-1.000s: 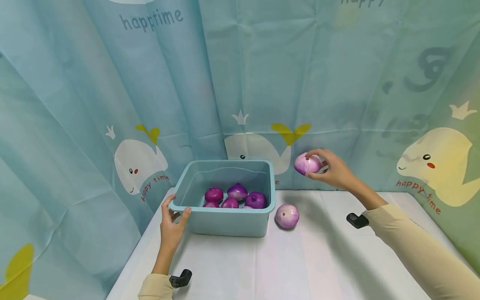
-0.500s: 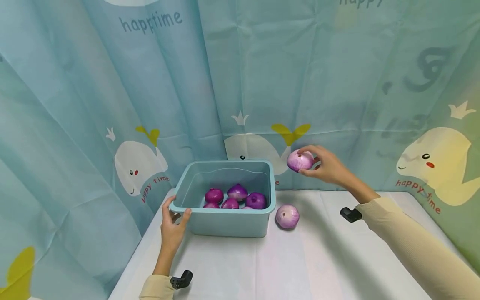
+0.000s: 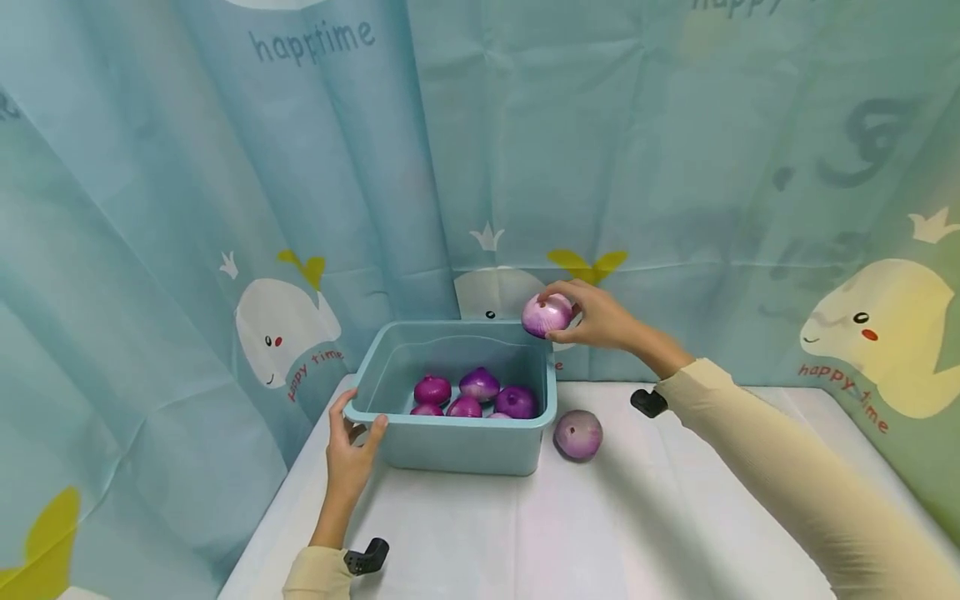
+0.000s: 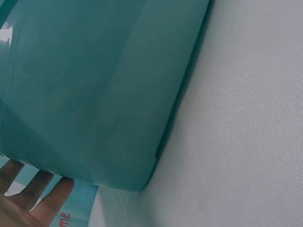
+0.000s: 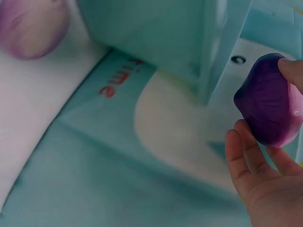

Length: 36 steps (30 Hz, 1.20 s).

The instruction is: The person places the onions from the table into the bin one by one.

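A light purple onion (image 3: 546, 316) is pinched between the thumb and fingers of my right hand (image 3: 596, 318), raised at the back right corner of the blue-green plastic bin (image 3: 457, 446). The right wrist view shows the darker purple pointed side of this onion (image 5: 267, 101). My left hand (image 3: 351, 458) grips the bin's left front corner, thumb over the rim. In the left wrist view, fingers (image 4: 54, 198) touch the bin's wall (image 4: 109, 94). Several purple onions (image 3: 480, 384) lie inside the bin, some partly hidden by its front wall.
Another pale purple onion (image 3: 578, 435) sits on the white tablecloth (image 3: 600, 533) just right of the bin. Behind the table hangs a blue-green curtain (image 3: 675, 167) printed with whales. Black wrist devices are on both of my wrists.
My right hand has carried its onion leftward, from the right of the bin to its back right corner. The left hand keeps its grip on the bin.
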### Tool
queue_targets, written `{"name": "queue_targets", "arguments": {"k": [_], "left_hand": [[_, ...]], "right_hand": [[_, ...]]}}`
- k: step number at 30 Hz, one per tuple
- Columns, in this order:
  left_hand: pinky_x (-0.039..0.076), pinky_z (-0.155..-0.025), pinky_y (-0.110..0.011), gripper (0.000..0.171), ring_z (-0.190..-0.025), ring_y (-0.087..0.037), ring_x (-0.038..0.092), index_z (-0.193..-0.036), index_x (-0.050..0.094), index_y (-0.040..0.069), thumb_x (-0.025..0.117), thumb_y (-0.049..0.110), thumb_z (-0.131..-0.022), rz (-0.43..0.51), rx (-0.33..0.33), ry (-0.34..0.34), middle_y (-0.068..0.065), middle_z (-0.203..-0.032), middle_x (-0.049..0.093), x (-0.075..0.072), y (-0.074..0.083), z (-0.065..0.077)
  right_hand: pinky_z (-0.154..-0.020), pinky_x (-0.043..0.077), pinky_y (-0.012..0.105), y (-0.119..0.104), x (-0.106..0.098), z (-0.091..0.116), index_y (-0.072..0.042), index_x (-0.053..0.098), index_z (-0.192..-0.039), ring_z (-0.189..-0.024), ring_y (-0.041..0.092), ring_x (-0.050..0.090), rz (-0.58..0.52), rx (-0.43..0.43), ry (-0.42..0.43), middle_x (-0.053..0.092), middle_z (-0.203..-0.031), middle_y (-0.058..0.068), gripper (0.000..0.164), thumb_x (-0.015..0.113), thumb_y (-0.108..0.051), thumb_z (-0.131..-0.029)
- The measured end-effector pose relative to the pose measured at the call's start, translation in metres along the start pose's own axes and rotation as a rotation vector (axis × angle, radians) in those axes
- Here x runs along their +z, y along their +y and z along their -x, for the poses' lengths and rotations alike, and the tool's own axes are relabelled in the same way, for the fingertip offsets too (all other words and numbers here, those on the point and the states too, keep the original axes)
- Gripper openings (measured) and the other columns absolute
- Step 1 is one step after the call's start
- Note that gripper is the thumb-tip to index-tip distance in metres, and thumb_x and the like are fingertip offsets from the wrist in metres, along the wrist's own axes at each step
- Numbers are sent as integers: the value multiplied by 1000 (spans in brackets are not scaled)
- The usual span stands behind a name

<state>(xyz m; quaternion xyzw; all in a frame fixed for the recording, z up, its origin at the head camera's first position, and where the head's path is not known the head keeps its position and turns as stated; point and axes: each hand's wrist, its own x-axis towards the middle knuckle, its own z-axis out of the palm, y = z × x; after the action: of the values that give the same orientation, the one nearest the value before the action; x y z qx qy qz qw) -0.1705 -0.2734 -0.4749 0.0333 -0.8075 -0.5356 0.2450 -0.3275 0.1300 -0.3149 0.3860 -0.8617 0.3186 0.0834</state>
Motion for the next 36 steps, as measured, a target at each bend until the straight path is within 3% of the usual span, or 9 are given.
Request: {"name": "queue_targets", "arguments": {"k": [11, 17, 24, 29, 36], "left_hand": [[48, -96, -61, 71, -131, -46, 53, -156, 30, 24, 71, 23, -97, 15, 4, 6, -23, -156, 40, 1, 5, 1], [48, -96, -61, 71, -130, -46, 53, -156, 30, 25, 71, 25, -98, 14, 4, 10, -24, -155, 41, 1, 6, 0], [49, -95, -61, 70, -129, -46, 55, -156, 31, 25, 70, 24, -98, 10, -4, 11, -24, -155, 42, 0, 9, 2], [51, -94, -57, 69, -130, -46, 54, -156, 31, 24, 70, 23, -98, 5, -3, 12, -25, -154, 43, 1, 10, 3], [48, -97, -61, 70, -133, -46, 51, -156, 31, 27, 70, 24, -98, 30, -17, 3, -22, -157, 40, 2, 10, 4]], "right_hand": [[-93, 53, 44, -31, 31, -49, -16, 63, -130, -120, 30, 52, 9, -23, -71, 56, -137, 13, 52, 85, -22, -83], [-94, 51, 44, -41, 48, -66, -16, 65, -126, -120, 28, 53, 30, -53, -92, 63, -130, 9, 50, 86, -24, -81], [-91, 52, 40, -51, 65, -77, -15, 65, -125, -112, 27, 57, 23, -43, -203, 65, -126, 8, 47, 84, -20, -83], [-91, 51, 39, -59, 74, -80, -15, 64, -126, -111, 27, 57, 14, -1, -321, 63, -127, 10, 47, 84, -17, -84], [-91, 46, 37, -60, 84, -82, -18, 62, -125, -109, 24, 54, 4, 57, -440, 61, -128, 7, 46, 84, -19, -85]]}}
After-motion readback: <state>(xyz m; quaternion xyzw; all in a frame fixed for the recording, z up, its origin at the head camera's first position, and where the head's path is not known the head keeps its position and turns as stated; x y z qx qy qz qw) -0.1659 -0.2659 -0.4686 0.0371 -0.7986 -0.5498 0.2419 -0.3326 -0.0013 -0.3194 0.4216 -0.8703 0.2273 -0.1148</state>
